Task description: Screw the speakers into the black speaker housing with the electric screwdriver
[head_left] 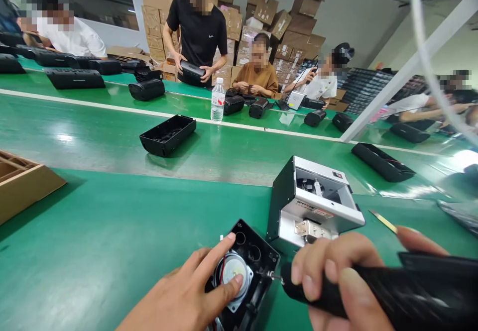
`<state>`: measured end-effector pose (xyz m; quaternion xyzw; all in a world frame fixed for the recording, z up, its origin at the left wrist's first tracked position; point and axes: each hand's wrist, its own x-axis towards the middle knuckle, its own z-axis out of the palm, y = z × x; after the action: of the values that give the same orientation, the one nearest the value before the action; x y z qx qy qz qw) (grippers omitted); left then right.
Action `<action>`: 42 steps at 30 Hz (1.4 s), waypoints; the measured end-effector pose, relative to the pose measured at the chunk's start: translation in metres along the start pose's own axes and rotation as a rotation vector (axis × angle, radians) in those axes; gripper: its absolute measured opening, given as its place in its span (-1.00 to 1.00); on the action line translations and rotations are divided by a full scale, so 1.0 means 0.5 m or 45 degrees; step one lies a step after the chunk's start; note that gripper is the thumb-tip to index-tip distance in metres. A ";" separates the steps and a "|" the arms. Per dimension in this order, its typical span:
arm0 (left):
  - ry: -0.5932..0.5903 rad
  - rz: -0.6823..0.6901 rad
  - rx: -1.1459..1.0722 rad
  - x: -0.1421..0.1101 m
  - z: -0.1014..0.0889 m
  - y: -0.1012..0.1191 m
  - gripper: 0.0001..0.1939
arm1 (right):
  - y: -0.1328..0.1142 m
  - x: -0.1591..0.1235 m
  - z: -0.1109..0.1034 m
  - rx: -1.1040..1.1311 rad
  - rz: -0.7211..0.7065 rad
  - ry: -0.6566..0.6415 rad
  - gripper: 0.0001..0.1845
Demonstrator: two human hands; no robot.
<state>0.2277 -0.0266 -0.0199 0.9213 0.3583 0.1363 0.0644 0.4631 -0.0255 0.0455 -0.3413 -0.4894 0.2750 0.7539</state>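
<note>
My left hand [201, 286] lies over a black plastic housing [267, 256], its fingers spread. The index fingertip is at the housing's upper edge, and the thumb touches the round speaker driver [236, 271] set inside. A red wire runs beside the driver. My right hand [343, 276] is wrapped round a black electric screwdriver [388, 286], held nearly level. Its metal bit points left, and the tip is at the right side of the housing, near the driver's corner. Just beyond the hands stands a silver and black screw feeder [317, 196].
A cardboard tray [30, 186] sits at the left. An open black housing [168, 137] and another black shell [383, 162] lie on the green belt. Farther back are a water bottle [218, 101], several black speakers and several people. A white post [403, 72] slants at right.
</note>
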 end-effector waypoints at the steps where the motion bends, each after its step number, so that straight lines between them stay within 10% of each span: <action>1: 0.022 -0.022 0.019 -0.001 0.004 0.001 -0.36 | 0.006 -0.006 0.012 -0.004 0.031 0.058 -0.46; 8: 0.151 0.118 0.023 -0.007 0.049 -0.018 -0.28 | 0.033 -0.008 0.011 -0.061 0.117 0.019 -0.46; 18: 0.005 0.118 -0.026 0.016 -0.022 -0.005 -0.37 | 0.038 0.011 0.030 -0.028 0.144 0.004 -0.49; 42: -0.236 0.101 0.056 0.040 -0.043 0.018 -0.17 | 0.073 -0.017 0.005 0.073 0.137 -0.293 -0.60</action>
<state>0.2414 -0.0192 0.0066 0.9447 0.3170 0.0449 0.0715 0.4549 -0.0085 0.0128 -0.3116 -0.5458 0.3662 0.6862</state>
